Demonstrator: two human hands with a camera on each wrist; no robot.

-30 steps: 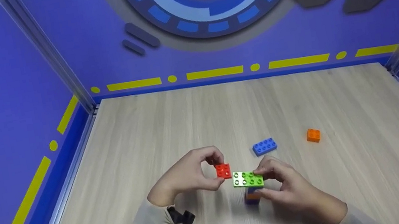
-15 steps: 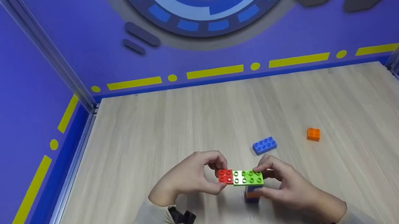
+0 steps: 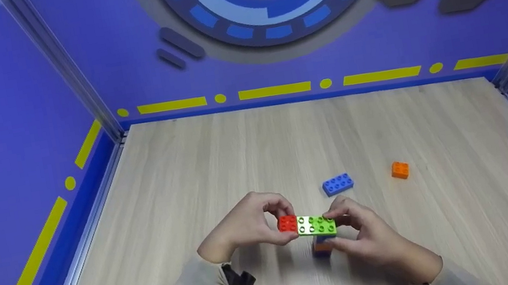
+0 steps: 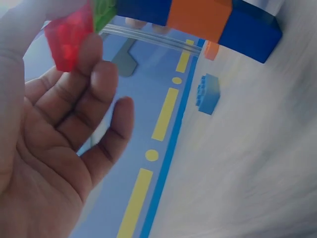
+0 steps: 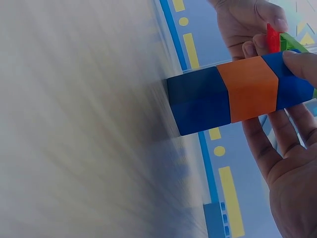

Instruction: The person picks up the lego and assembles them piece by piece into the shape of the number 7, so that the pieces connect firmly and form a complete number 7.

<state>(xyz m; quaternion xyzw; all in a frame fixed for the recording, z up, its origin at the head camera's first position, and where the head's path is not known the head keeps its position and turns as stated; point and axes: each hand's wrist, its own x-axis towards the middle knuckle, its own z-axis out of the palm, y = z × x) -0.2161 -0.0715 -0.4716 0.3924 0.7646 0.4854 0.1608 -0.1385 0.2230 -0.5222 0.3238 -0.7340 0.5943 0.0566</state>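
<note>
Thumb and fingertips of my left hand (image 3: pixel 252 223) pinch a small red building brick (image 3: pixel 287 223) by its sides. It sits flush against the left end of a longer lime-green brick (image 3: pixel 316 225), studs facing up. That green brick tops a narrow tower, whose blue top block (image 5: pixel 290 82), orange middle block (image 5: pixel 250 91) and dark blue bottom block (image 5: pixel 200 101) show in the right wrist view. My right hand (image 3: pixel 372 233) grips the tower near its top, thumb on the upper blue block. From the left wrist, the red brick's hollow underside (image 4: pixel 69 37) shows beside the green.
Beyond my hands, a loose blue brick (image 3: pixel 338 184) lies on the wooden tabletop (image 3: pixel 215 159). A small orange brick (image 3: pixel 400 170) rests farther right. Blue-purple panels (image 3: pixel 28 149) with yellow dashes wall in the table at the back and sides.
A second ago the red brick stood apart, slightly farther back; my left hand has brought it nearer and right, against the green brick's end. My right hand stays put.
</note>
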